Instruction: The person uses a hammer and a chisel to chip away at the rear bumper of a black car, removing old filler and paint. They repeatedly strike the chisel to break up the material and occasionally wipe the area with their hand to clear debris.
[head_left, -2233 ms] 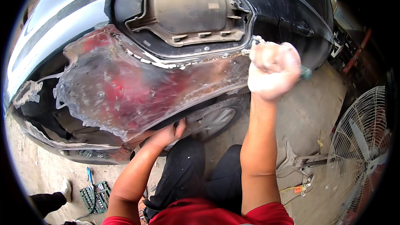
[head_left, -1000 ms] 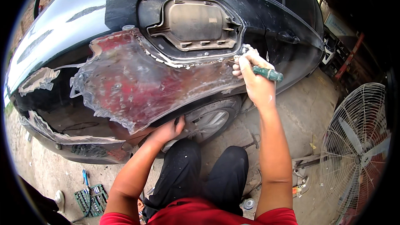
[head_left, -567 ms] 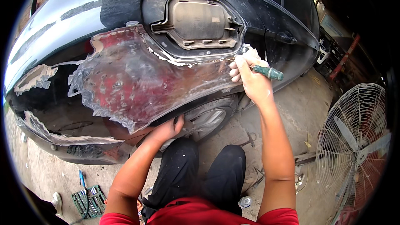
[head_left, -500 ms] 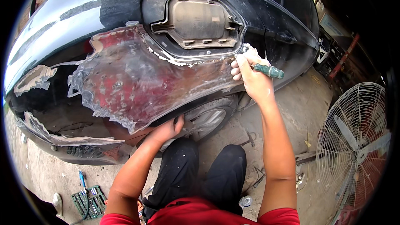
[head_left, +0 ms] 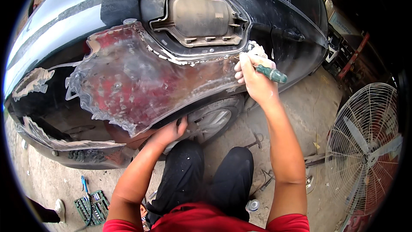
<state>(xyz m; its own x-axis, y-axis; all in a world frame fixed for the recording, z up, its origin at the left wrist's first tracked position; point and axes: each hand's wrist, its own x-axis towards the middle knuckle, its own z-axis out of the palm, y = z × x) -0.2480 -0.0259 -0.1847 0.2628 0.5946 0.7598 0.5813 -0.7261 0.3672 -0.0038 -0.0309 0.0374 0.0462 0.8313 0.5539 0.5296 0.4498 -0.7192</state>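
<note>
Nearest, the left hand (head_left: 171, 132) reaches under the lower edge of the scuffed red-grey panel (head_left: 128, 86), beside the wheel (head_left: 216, 122); its fingers are partly hidden, so I cannot tell whether it grips anything. Beyond, the right hand (head_left: 261, 81) pinches a green-handled tool (head_left: 272, 74) by thumb and curled fingers, its thin end at the white-flecked seam below the recess's (head_left: 201, 15) lower right corner. That end could skid and score the panel if pushed too hard or at a poor angle; a downward slip could knock the knuckles on the arch edge. The panel's ragged left edge could snag the left forearm if it swung upward. Elbow room lies over the floor (head_left: 300, 122) between the wheel and the wire fan (head_left: 362, 146); farther off, the black door (head_left: 288, 56) borders the right
</note>
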